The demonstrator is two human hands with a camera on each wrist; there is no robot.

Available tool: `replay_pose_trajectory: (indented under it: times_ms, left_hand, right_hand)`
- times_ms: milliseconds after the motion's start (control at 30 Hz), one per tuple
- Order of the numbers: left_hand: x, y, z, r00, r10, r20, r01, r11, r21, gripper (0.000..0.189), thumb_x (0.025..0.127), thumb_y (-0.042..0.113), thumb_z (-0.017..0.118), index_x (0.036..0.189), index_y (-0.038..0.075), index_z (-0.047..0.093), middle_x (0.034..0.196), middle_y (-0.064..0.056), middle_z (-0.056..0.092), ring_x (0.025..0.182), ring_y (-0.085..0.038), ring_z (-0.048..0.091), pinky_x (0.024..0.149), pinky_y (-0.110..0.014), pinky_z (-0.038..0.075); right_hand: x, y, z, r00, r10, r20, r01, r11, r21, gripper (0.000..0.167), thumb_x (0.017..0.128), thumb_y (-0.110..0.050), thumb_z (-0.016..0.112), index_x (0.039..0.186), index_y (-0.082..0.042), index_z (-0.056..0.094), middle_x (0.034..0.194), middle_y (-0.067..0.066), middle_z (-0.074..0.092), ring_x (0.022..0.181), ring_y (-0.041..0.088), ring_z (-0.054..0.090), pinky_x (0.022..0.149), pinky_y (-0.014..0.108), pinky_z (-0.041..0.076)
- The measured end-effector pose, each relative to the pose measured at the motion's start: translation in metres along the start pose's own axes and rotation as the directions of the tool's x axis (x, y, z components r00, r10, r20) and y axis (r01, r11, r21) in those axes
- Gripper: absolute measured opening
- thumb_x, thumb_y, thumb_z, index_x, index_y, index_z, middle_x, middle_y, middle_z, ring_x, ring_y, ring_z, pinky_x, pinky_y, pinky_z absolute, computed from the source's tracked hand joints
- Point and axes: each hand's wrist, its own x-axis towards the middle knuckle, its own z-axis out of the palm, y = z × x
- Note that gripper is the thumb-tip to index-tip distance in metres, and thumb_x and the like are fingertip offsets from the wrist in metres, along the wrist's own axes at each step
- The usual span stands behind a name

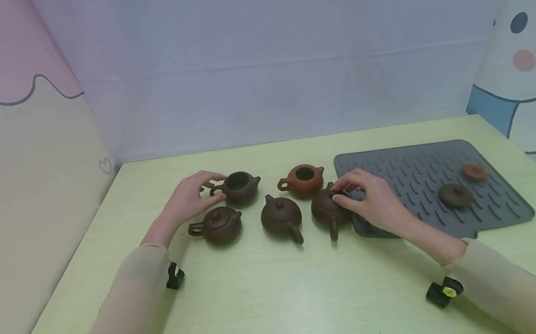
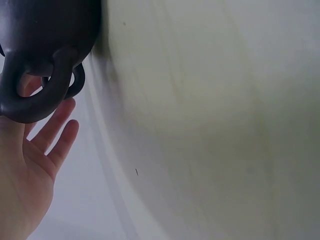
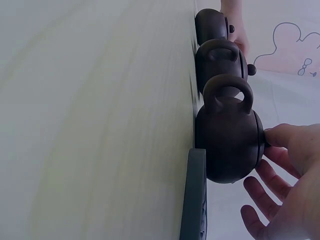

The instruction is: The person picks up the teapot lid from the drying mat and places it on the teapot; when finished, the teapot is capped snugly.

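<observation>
My right hand [image 1: 372, 200] pinches the knob of the lid [image 3: 260, 140] on a dark brown teapot [image 3: 227, 142]. The lid sits on the pot's mouth, beside the grey mat. At the left, my left hand [image 1: 193, 196] is at the handle of a lidless dark teapot [image 1: 241, 188], its thumb and forefinger spread apart on either side. In the left wrist view, a nearer teapot's handle [image 2: 40, 107] hides part of that hand. Between the hands stand a lidded dark teapot [image 1: 281, 217] and a lidless reddish-brown teapot [image 1: 304, 180].
A lidded dark teapot [image 1: 221, 225] stands just in front of my left hand. On the ridged grey mat [image 1: 401, 168] at the right lie a dark lid [image 1: 456, 196] and a reddish-brown lid [image 1: 474, 172]. Behind the pale table [image 1: 281, 306] hangs a light curtain [image 1: 282, 58].
</observation>
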Motion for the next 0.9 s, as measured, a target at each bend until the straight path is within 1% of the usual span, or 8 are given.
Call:
replay_pose_trajectory:
  times_ms: [133,233,300,400,500,667,900]
  left_hand:
    - [0.0008,-0.0017,0.0015,0.999,-0.022,0.028,0.024,0.998,-0.057,0.045,0.091,0.027,0.072,0.132,0.016,0.061,0.131,-0.01,0.066,0.108,-0.029,0.068,0.096,-0.047,0.053]
    - [0.0007,-0.0023,0.0013,0.997,-0.034,0.066,0.04,0.994,-0.105,0.045,0.092,0.026,0.07,0.134,0.016,0.057,0.129,-0.014,0.066,0.109,-0.033,0.068,0.094,-0.045,0.055]
    - [0.0003,-0.0019,0.0006,0.995,-0.046,0.09,0.056,0.991,-0.121,0.045,0.093,0.026,0.069,0.135,0.018,0.055,0.127,-0.015,0.068,0.11,-0.035,0.069,0.093,-0.046,0.056]
    - [-0.0004,-0.0007,-0.0008,0.992,-0.048,0.116,0.063,0.99,-0.127,0.047,0.094,0.027,0.068,0.137,0.02,0.051,0.123,-0.018,0.069,0.111,-0.036,0.069,0.095,-0.049,0.054]
    - [-0.0009,0.0006,-0.0023,0.99,-0.051,0.129,0.067,0.991,-0.117,0.047,0.095,0.03,0.067,0.137,0.023,0.049,0.12,-0.017,0.071,0.111,-0.035,0.069,0.097,-0.051,0.053]
    - [-0.001,0.0009,-0.0031,0.989,-0.053,0.142,0.069,0.991,-0.114,0.046,0.096,0.031,0.066,0.138,0.024,0.048,0.118,-0.015,0.072,0.111,-0.034,0.069,0.099,-0.052,0.051]
    - [-0.0011,0.004,-0.0044,0.987,-0.061,0.152,0.078,0.992,-0.103,0.045,0.096,0.029,0.065,0.137,0.024,0.047,0.118,-0.017,0.072,0.111,-0.035,0.069,0.1,-0.054,0.049]
  right_hand:
    - [-0.0001,-0.0003,-0.0003,1.0,0.003,-0.001,-0.003,1.0,0.004,0.015,0.091,-0.019,0.071,0.106,-0.014,0.07,0.107,0.005,0.066,0.095,0.023,0.062,0.085,0.043,0.05]
    - [-0.0004,-0.0002,0.0,1.0,0.0,-0.008,0.0,1.0,-0.001,0.014,0.091,-0.018,0.071,0.105,-0.015,0.07,0.106,0.005,0.066,0.095,0.023,0.062,0.084,0.042,0.05]
    - [-0.0006,-0.0001,0.0,1.0,-0.002,-0.01,0.002,1.0,0.0,0.014,0.091,-0.018,0.071,0.105,-0.014,0.071,0.106,0.006,0.066,0.094,0.023,0.062,0.084,0.042,0.05]
    - [-0.0008,-0.0003,-0.0001,1.0,-0.002,-0.007,0.002,1.0,0.003,0.015,0.091,-0.017,0.071,0.106,-0.013,0.071,0.107,0.007,0.067,0.095,0.024,0.061,0.084,0.044,0.049]
    - [-0.0002,0.0,0.0003,1.0,0.002,-0.005,-0.002,1.0,0.001,0.015,0.092,-0.017,0.071,0.106,-0.013,0.071,0.107,0.007,0.067,0.096,0.025,0.061,0.084,0.045,0.05]
    - [0.0,0.0004,0.0007,1.0,0.008,-0.005,-0.008,1.0,-0.004,0.015,0.092,-0.018,0.071,0.106,-0.014,0.071,0.108,0.007,0.067,0.095,0.025,0.061,0.083,0.045,0.05]
    - [-0.0006,0.0005,-0.0003,1.0,0.005,0.005,-0.005,1.0,0.002,0.016,0.091,-0.017,0.071,0.107,-0.013,0.07,0.109,0.007,0.066,0.098,0.024,0.062,0.086,0.047,0.05]
